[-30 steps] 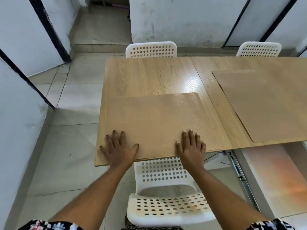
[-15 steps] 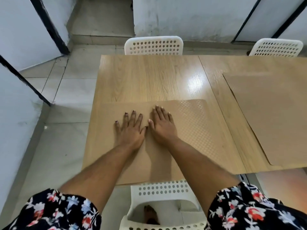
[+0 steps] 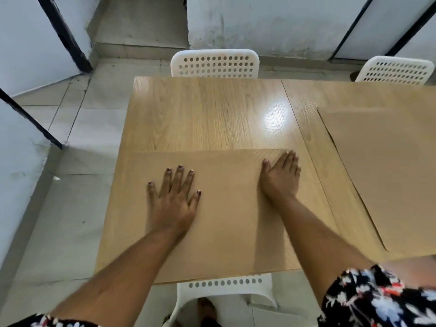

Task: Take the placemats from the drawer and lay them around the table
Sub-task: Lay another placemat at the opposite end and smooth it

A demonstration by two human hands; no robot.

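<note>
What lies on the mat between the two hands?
Nothing: in the head view, only bare tan rectangular placemat shows between the left hand and right hand.

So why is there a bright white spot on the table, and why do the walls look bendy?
In the head view, the white spot is lamp glare on the shiny table; the wide-angle lens bends the black wall strips; the right hand looks slightly smeared, the left hand sharper.
</note>
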